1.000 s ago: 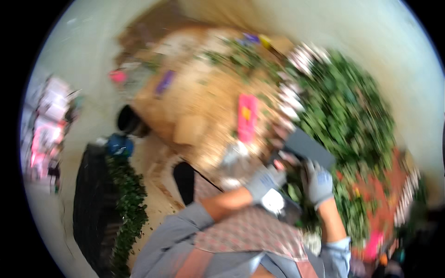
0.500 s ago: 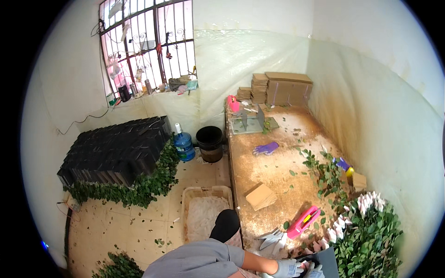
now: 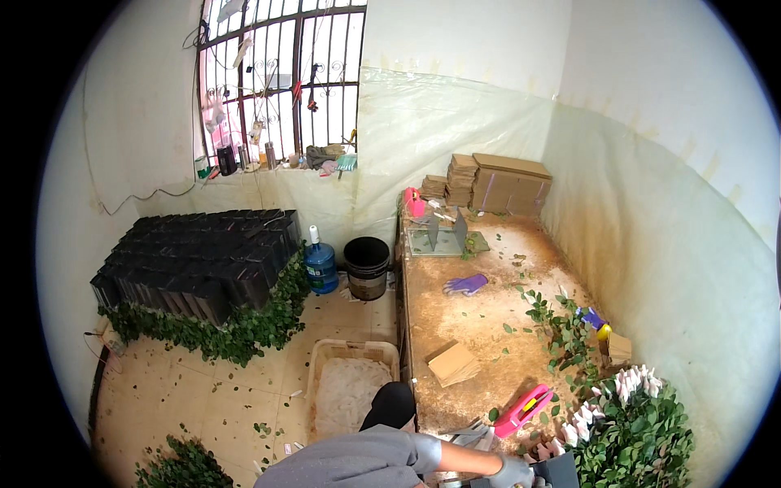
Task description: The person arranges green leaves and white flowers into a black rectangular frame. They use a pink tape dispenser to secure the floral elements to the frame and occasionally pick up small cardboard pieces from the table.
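My left hand [image 3: 513, 470], in a grey glove, rests against a dark, flat-sided piece [image 3: 560, 470] at the lower edge of the view. Its fingers are mostly hidden or cut off there, so their grip cannot be made out. My right hand is out of view. Just beyond the dark piece lies a pink hand tool [image 3: 523, 411] with a yellow part. Grey-white flat pieces [image 3: 473, 436] are beside it, near my forearm. To the right is a big heap of leafy green stems [image 3: 639, 439], with pale pink-white wrapped tips [image 3: 639, 381] along its edge.
On the worktable [image 3: 439, 317] lie a cardboard stack [image 3: 453, 363], a purple glove [image 3: 465, 285] and a metal stand [image 3: 437, 241]; cartons [image 3: 511, 184] stand behind. Left on the floor are a white basket [image 3: 313, 374], black bucket [image 3: 366, 268], blue water bottle [image 3: 320, 267] and black-wrapped bundles [image 3: 195, 260].
The view has shifted, tilting up. My right hand, earlier beside the left on the dark piece, has dropped out of sight. The dark piece sits lower and shows less.
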`<state>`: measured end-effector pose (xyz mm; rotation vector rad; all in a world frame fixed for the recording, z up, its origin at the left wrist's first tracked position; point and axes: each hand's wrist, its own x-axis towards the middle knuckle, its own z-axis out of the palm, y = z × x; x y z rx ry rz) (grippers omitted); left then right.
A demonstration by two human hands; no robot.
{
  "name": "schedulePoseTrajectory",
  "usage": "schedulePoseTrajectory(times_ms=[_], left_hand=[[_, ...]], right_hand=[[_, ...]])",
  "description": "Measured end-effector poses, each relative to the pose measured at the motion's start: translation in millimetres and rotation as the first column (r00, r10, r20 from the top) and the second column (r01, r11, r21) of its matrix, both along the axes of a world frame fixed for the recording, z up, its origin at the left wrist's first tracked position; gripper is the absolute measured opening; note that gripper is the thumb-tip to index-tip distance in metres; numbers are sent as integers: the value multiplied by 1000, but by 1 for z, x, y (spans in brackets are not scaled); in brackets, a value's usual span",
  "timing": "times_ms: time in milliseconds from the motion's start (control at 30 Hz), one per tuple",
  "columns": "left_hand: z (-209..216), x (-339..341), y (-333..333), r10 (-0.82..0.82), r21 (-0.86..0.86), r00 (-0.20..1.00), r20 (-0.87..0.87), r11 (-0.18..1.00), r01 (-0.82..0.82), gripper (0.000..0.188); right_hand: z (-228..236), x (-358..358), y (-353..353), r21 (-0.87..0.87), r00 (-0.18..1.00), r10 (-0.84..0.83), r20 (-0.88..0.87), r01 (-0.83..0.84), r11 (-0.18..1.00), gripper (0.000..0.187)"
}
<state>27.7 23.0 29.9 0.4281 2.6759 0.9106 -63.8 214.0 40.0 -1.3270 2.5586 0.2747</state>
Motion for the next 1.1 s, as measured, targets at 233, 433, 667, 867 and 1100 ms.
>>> schedulePoseTrajectory(times_ms=[233, 433, 667, 867, 1100], left_hand=[[-62, -62, -10, -37, -475, 930, -366, 867, -153, 15], [-72, -74, -4, -78, -513, 908, -411, 844, -160, 14], [-3, -43, -15, -189, -463, 879, -437, 885, -40, 18], [12, -21, -23, 144, -52, 944, -296, 985, -166, 24], [-48, -20, -115, 198, -509, 904, -380, 771, -383, 17]], right_hand=[[-27, -12, 7, -117, 998, -28, 54, 34, 993, 31], [-39, -20, 9, -245, 996, -2, 89, 24, 969, 28], [-29, -9, 18, -238, 992, -74, 103, 96, 967, 32], [-37, -7, 9, -417, 990, -45, 136, 99, 904, 29], [6, 11, -11, -374, 992, -62, 107, 98, 922, 21]])
